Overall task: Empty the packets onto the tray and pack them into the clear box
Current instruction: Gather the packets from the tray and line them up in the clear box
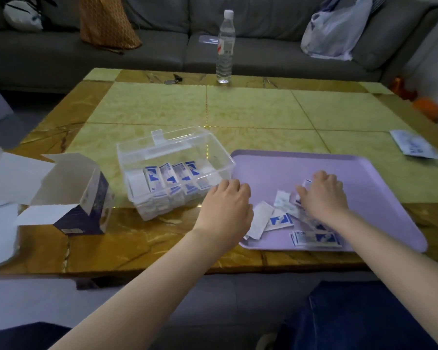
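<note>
Because the sachets (280, 219) are light, thin and slick (judged by appearance), pinching by a sealed edge is advised. They lie loose at the near left of the lilac tray (377, 188), beside the part-filled clear box (137, 157). The right hand (324, 193) is curled over them, the left hand (225, 203) curled at the tray edge; neither grip can be confirmed.
</note>
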A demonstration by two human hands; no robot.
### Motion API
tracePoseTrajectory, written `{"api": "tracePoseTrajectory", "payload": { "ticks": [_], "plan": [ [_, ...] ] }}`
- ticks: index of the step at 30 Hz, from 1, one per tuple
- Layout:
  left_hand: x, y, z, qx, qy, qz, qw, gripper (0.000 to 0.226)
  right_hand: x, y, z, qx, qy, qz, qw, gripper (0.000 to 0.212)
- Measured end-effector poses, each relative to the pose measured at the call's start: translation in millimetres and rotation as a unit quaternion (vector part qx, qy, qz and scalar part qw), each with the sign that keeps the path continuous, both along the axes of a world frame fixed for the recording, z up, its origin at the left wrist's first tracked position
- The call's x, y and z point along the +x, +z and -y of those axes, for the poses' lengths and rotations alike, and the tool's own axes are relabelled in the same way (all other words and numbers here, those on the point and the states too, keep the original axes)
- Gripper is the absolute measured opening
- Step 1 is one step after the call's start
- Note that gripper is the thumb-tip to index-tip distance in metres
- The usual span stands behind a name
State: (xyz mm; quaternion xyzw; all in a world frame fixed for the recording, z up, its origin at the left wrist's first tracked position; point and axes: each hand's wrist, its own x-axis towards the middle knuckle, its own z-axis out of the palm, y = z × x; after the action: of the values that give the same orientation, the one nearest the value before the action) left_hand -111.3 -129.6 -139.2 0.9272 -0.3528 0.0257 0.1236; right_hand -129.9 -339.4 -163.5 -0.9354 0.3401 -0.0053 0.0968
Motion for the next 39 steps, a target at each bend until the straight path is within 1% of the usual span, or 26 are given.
{"api": "tracePoseTrajectory", "payload": {
  "ticks": [1,3,5,7,10,12,15,18,19,21,22,23,25,26,27,29,30,32,34,36,37,39],
  "plan": [
    [-2.1,-3.7,9.1,0.056,0.005,-0.010,0.998,0.034,-3.5,-0.3,9.8,0.016,-0.031,-0.021,0.999,0.061],
    [-4.8,-9.6,21.0,0.145,0.017,-0.022,0.989,0.048,-3.8,-0.8,18.5,0.046,-0.052,-0.043,0.997,0.076],
    [-5.5,-16.0,31.8,0.205,0.027,-0.023,0.978,0.061,-2.2,-1.4,20.9,0.061,-0.042,-0.054,0.996,0.084],
    [-4.2,-20.3,38.0,0.234,0.035,-0.026,0.971,0.069,3.5,-0.4,16.8,0.073,-0.021,-0.052,0.996,0.085],
    [-1.4,-22.3,46.3,0.224,0.050,-0.057,0.972,0.071,12.7,-0.2,9.3,0.106,-0.001,-0.032,0.994,0.076],
    [0.8,-22.1,49.3,0.215,0.060,-0.085,0.971,0.069,17.0,-0.4,6.5,0.147,-0.012,-0.021,0.989,0.073],
    [4.0,-22.3,52.3,0.205,0.064,-0.120,0.969,0.061,18.7,0.5,4.9,0.187,-0.030,-0.014,0.982,0.071],
    [7.0,-23.8,54.7,0.192,0.057,-0.142,0.969,0.049,19.3,-0.2,5.8,0.192,-0.033,-0.025,0.980,0.064],
    [7.6,-24.1,55.2,0.189,0.055,-0.147,0.969,0.047,18.9,-1.7,7.3,0.183,-0.029,-0.031,0.982,0.055],
    [8.3,-24.6,55.6,0.183,0.052,-0.153,0.970,0.045,16.5,-3.4,11.7,0.159,-0.004,-0.039,0.987,0.027],
    [8.6,-24.7,55.6,0.180,0.050,-0.156,0.970,0.044,15.1,-3.6,13.8,0.149,0.005,-0.040,0.988,0.018],
    [8.8,-24.8,55.6,0.175,0.048,-0.160,0.970,0.042,14.6,-5.1,16.5,0.147,0.007,-0.039,0.988,0.019],
    [9.7,-25.9,54.8,0.166,0.050,-0.171,0.970,0.037,14.5,-10.4,20.6,0.155,0.014,-0.044,0.987,0.031],
    [10.0,-26.4,54.4,0.160,0.053,-0.175,0.970,0.035,14.4,-12.8,21.5,0.159,0.018,-0.043,0.986,0.032],
    [11.4,-26.5,53.8,0.153,0.057,-0.177,0.971,0.033,15.1,-14.9,23.0,0.163,0.018,-0.033,0.986,0.029],
    [13.9,-27.1,52.6,0.139,0.066,-0.180,0.972,0.028,14.4,-17.6,27.1,0.175,0.007,0.019,0.984,0.022],
    [15.3,-27.6,52.4,0.130,0.072,-0.185,0.971,0.026,12.2,-16.5,29.5,0.182,0.008,0.058,0.982,0.024],
    [18.6,-29.6,53.3,0.113,0.085,-0.199,0.970,0.025,4.3,-9.5,32.1,0.198,0.038,0.133,0.970,0.029],
    [20.5,-32.0,54.6,0.104,0.091,-0.201,0.970,0.024,-5.4,-1.7,32.7,0.230,0.085,0.156,0.957,0.021],
    [21.6,-33.2,56.1,0.099,0.095,-0.194,0.971,0.023,-15.3,3.5,30.4,0.267,0.125,0.117,0.948,0.013],
    [21.6,-33.4,56.6,0.096,0.097,-0.192,0.972,0.023,-20.4,4.3,28.7,0.272,0.144,0.084,0.948,0.018],
    [21.9,-33.1,57.5,0.090,0.104,-0.188,0.972,0.023,-26.7,2.3,25.5,0.245,0.179,0.021,0.953,0.029]
  ]
}}
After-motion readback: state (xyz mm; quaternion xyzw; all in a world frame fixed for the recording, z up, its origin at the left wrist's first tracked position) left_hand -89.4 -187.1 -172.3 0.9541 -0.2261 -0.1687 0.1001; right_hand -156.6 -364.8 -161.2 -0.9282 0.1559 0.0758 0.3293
